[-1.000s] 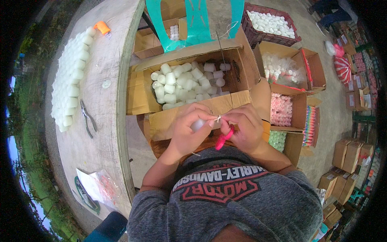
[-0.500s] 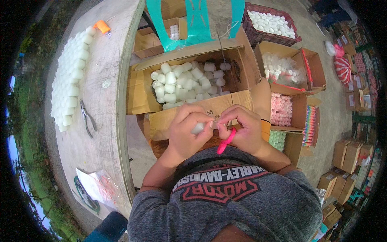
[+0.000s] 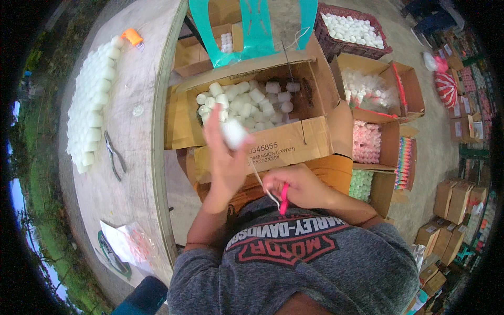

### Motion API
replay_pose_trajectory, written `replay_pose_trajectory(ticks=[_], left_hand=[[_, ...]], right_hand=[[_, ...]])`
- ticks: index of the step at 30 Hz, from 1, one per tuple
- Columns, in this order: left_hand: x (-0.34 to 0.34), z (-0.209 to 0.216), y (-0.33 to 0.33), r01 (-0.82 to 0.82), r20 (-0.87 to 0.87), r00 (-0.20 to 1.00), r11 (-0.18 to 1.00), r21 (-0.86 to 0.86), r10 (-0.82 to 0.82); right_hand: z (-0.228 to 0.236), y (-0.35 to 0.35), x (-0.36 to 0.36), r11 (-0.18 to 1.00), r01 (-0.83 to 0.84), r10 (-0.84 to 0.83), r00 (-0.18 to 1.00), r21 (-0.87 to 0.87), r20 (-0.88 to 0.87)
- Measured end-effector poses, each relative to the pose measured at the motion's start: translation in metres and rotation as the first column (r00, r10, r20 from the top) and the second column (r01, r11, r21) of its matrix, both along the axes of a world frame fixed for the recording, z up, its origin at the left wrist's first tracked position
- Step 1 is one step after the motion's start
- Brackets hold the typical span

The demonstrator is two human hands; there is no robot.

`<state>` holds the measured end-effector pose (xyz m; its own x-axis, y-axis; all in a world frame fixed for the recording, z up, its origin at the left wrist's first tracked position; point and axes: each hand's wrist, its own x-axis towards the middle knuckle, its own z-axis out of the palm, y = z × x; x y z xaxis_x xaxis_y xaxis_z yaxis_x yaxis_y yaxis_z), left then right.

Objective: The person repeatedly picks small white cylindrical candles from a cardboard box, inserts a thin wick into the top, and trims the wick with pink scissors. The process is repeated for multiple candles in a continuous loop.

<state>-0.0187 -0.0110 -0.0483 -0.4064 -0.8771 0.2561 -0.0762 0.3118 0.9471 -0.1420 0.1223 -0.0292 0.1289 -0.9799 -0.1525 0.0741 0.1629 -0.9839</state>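
Note:
My left hand (image 3: 226, 157) is raised over the near flap of a cardboard box (image 3: 283, 139), blurred by motion, its fingers closed around a small white cylinder (image 3: 232, 133). From there a thin white cord (image 3: 258, 176) runs down to my right hand (image 3: 296, 185) near my shirt. The right fingers are curled in a pinch on the cord, whose loose end bends below them. A bright pink loop (image 3: 284, 199) hangs at those fingers; its kind is unclear. Inside the box, many similar white cylinders (image 3: 245, 105) lie in a loose heap. A thin dark rod (image 3: 294, 92) slants across its right side.
On the table (image 3: 139, 79) at left stand rows of white cylinders (image 3: 92, 105), an orange-handled tool (image 3: 132, 37), pliers (image 3: 113, 156) and a plastic bag (image 3: 134, 244). A teal chair (image 3: 257, 29) is beyond the box. At right are a dark crate (image 3: 354, 31) and filled cartons (image 3: 370, 142).
My hands, close together before, have drawn apart. The left rose away with the white cylinder, and the right dropped slightly toward my shirt. The cord now spans between them.

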Motion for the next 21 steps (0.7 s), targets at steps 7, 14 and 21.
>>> replay_pose_trajectory(ticks=[7,14,21], left_hand=[[0.029,-0.002,-0.021,-0.118,-0.014,0.991,0.928,0.354,0.132],[0.000,0.008,0.006,0.102,0.364,0.928,0.888,-0.449,0.078],[0.011,0.005,-0.001,0.331,0.292,0.914,0.935,-0.129,-0.284]], right_hand=[[0.008,0.007,-0.006,1.000,0.014,-0.017,0.992,0.020,0.128],[-0.002,-0.015,0.007,0.973,-0.116,0.090,0.986,0.197,0.138],[0.008,-0.004,-0.030,0.959,0.014,-0.122,0.922,-0.285,-0.368]])
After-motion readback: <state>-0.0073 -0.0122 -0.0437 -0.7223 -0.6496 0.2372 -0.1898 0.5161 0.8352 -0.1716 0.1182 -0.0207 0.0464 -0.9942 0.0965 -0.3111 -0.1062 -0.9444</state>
